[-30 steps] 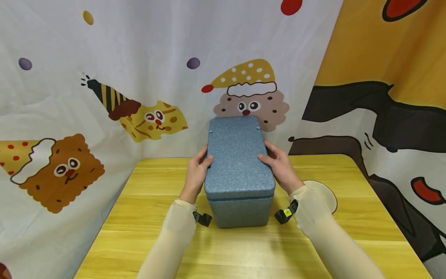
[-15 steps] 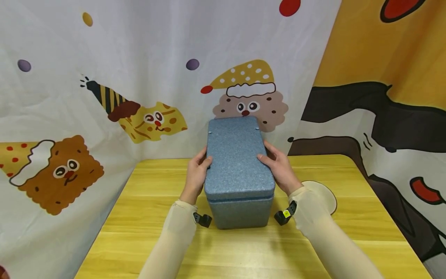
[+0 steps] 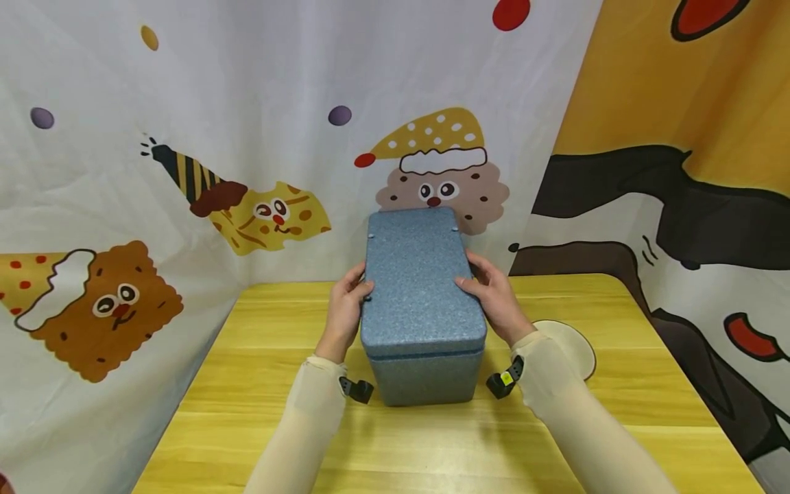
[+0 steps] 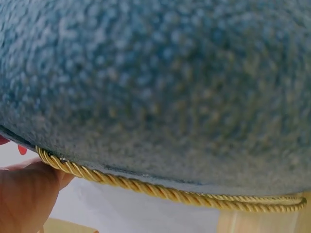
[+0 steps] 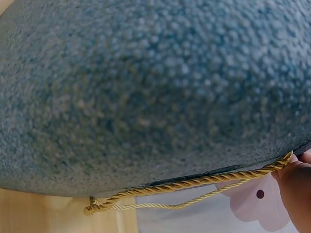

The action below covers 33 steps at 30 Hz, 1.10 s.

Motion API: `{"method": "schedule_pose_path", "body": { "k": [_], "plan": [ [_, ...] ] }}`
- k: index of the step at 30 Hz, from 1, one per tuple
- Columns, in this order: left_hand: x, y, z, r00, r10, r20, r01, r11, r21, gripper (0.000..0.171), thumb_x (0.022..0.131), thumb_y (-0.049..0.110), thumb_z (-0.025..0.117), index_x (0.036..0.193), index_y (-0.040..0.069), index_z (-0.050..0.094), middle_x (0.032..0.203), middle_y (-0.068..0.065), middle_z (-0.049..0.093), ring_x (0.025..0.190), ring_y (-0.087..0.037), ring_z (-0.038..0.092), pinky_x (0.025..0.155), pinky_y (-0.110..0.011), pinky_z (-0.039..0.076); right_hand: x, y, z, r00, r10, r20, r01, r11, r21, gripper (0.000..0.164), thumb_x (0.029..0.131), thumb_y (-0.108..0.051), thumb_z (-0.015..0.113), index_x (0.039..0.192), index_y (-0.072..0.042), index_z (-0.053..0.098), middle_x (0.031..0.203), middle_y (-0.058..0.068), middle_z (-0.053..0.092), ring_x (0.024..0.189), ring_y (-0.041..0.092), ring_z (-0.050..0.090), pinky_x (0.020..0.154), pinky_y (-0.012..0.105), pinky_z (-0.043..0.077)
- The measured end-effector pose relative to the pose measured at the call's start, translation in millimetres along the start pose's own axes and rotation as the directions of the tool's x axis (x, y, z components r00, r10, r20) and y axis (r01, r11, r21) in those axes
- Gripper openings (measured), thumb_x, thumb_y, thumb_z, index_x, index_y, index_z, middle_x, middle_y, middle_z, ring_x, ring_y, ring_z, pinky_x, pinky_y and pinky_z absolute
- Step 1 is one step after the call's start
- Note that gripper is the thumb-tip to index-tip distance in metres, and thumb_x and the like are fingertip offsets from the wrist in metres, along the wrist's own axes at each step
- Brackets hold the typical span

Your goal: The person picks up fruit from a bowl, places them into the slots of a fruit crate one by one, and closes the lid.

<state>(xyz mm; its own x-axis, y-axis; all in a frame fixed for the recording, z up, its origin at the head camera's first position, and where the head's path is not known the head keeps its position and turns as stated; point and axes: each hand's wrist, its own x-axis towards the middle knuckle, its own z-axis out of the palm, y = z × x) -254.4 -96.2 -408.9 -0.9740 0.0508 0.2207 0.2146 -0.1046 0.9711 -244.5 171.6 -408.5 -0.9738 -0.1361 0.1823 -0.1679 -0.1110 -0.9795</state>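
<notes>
A speckled blue-grey foam box (image 3: 426, 374) stands upright on the table, its lid (image 3: 426, 281) on top with a seam running below it. My left hand (image 3: 343, 312) grips the box's left side, thumb at the lid's edge. On the opposite side my right hand (image 3: 500, 302) holds the box, its thumb over the lid's edge and its other fingers along the side. A twisted gold cord (image 4: 121, 180) runs along the left side close to the thumb in the left wrist view. Another gold cord (image 5: 189, 183) shows on the right side. The box hides several fingertips.
The yellow wood-grain table (image 3: 259, 412) carries the box near its middle. A pale round disc (image 3: 574, 350) with a dark rim lies partly behind the right sleeve. A printed cartoon curtain (image 3: 265, 82) hangs directly behind the table and along its sides.
The head view has shifted very slightly. The left thumb has slid a little along the lid's edge, toward me; the box and the right hand keep their places.
</notes>
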Motion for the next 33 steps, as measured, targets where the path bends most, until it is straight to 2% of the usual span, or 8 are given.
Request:
{"method": "schedule_pose_path", "body": {
  "k": [3,6,8,13,18,25,30,33],
  "plan": [
    [-0.5,-0.8,-0.5,1.000,-0.006,-0.001,0.006,0.999,-0.048,0.047,0.094,-0.002,0.050,0.140,-0.012,0.044,0.142,-0.025,0.046,0.115,-0.024,0.054,0.083,-0.023,0.047,-0.5,0.0,0.8,1.000,-0.002,-0.016,0.002,1.000,-0.008,0.059,0.097,-0.006,0.059,0.149,0.003,0.032,0.154,0.016,0.031,0.142,0.027,0.027,0.114,0.047,0.023],
    [-0.7,-1.0,-0.1,1.000,-0.006,-0.001,0.006,0.997,-0.082,0.046,0.093,-0.003,0.049,0.137,-0.013,0.046,0.138,-0.026,0.048,0.100,-0.016,0.058,0.078,-0.024,0.049,-0.6,0.2,1.1,1.000,-0.006,-0.023,0.006,1.000,-0.009,0.058,0.097,-0.006,0.059,0.148,0.004,0.033,0.153,0.016,0.032,0.141,0.028,0.028,0.113,0.048,0.024],
    [-0.7,-1.3,0.0,1.000,-0.004,-0.002,0.003,0.996,-0.087,0.045,0.093,-0.002,0.049,0.136,-0.014,0.045,0.137,-0.026,0.048,0.097,-0.014,0.059,0.077,-0.024,0.050,-0.4,0.5,1.2,1.000,-0.009,-0.025,0.009,1.000,-0.010,0.057,0.097,-0.005,0.059,0.148,0.004,0.033,0.152,0.016,0.033,0.141,0.028,0.029,0.113,0.048,0.025],
    [-2.6,-2.4,0.0,1.000,0.019,-0.001,-0.019,0.999,-0.027,0.044,0.096,-0.001,0.049,0.138,-0.013,0.043,0.142,-0.025,0.044,0.112,-0.024,0.055,0.081,-0.023,0.047,0.6,1.4,0.7,0.999,-0.013,-0.042,0.012,1.000,-0.018,0.057,0.097,-0.006,0.059,0.148,0.004,0.035,0.151,0.017,0.034,0.140,0.027,0.030,0.113,0.046,0.026],
    [-4.9,-4.0,1.4,0.999,0.054,0.001,-0.054,0.996,0.066,0.046,0.100,0.001,0.047,0.142,-0.013,0.038,0.147,-0.026,0.039,0.134,-0.035,0.040,0.094,-0.030,0.043,0.7,1.4,0.9,0.999,-0.013,-0.047,0.012,1.000,-0.024,0.057,0.098,-0.007,0.059,0.149,0.003,0.034,0.152,0.017,0.034,0.141,0.026,0.030,0.114,0.045,0.025],
    [-4.9,-7.9,1.7,0.990,0.141,0.020,-0.142,0.980,0.142,0.046,0.100,-0.001,0.046,0.142,-0.017,0.036,0.146,-0.032,0.037,0.137,-0.039,0.034,0.108,-0.050,0.032,-1.9,0.9,3.4,0.999,-0.007,-0.046,0.004,0.999,-0.053,0.059,0.100,-0.009,0.057,0.151,0.001,0.031,0.155,0.016,0.032,0.142,0.026,0.030,0.114,0.042,0.024],
    [-4.9,-7.2,0.8,0.993,0.121,0.007,-0.120,0.975,0.186,0.045,0.099,-0.002,0.048,0.141,-0.015,0.039,0.145,-0.030,0.040,0.136,-0.037,0.036,0.108,-0.050,0.033,-2.5,3.0,3.8,0.999,-0.002,-0.052,-0.001,0.998,-0.066,0.059,0.100,-0.012,0.057,0.152,-0.001,0.031,0.154,0.014,0.033,0.140,0.026,0.033,0.113,0.043,0.026],
    [-6.0,-0.7,2.4,0.995,0.104,0.001,-0.103,0.977,0.186,0.044,0.098,-0.004,0.049,0.140,-0.016,0.040,0.143,-0.032,0.042,0.135,-0.039,0.038,0.107,-0.050,0.034,-3.1,3.4,3.9,0.998,0.001,-0.057,-0.005,0.998,-0.066,0.060,0.100,-0.013,0.058,0.153,-0.003,0.031,0.155,0.013,0.033,0.140,0.025,0.033,0.113,0.043,0.026]
  ]
}}
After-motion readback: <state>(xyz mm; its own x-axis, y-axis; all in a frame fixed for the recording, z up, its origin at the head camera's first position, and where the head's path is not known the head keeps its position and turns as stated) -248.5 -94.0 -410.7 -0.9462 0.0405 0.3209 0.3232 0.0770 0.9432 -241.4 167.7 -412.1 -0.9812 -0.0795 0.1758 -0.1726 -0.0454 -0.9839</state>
